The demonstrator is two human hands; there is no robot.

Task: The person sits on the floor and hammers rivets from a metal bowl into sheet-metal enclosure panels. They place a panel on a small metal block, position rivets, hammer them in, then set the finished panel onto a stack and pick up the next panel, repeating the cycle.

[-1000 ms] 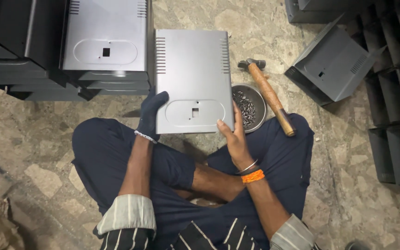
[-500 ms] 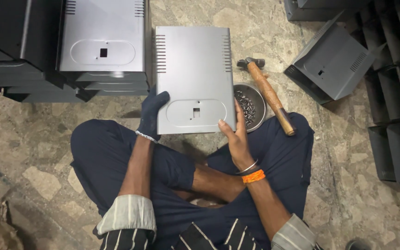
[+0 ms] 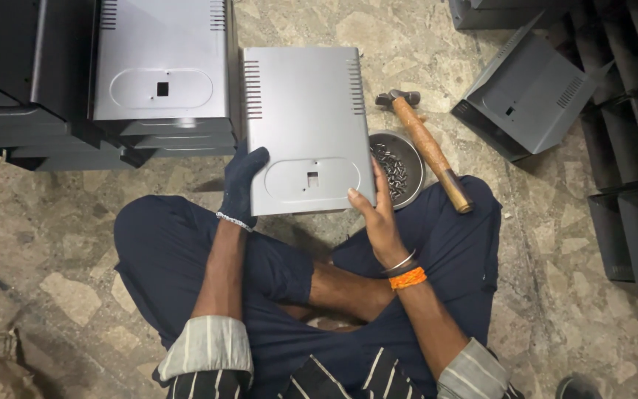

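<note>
I sit cross-legged on a stone floor with a grey sheet-metal cover in front of my knees. It has vent slots along both sides and an oval recess with a small square hole. My left hand, in a dark glove, grips its lower left edge. My bare right hand holds its lower right corner, thumb on the top face. A wooden-handled hammer lies to the right, its handle end resting on my right knee. Under it stands a small metal bowl with several screws.
A stack of similar grey covers lies at the upper left, with darker metal casings beside it. An open dark casing lies at the upper right. Rows of dark casings line the right edge.
The cover has shifted slightly towards me and to the left between my hands. Both hands keep their hold on its lower corners.
</note>
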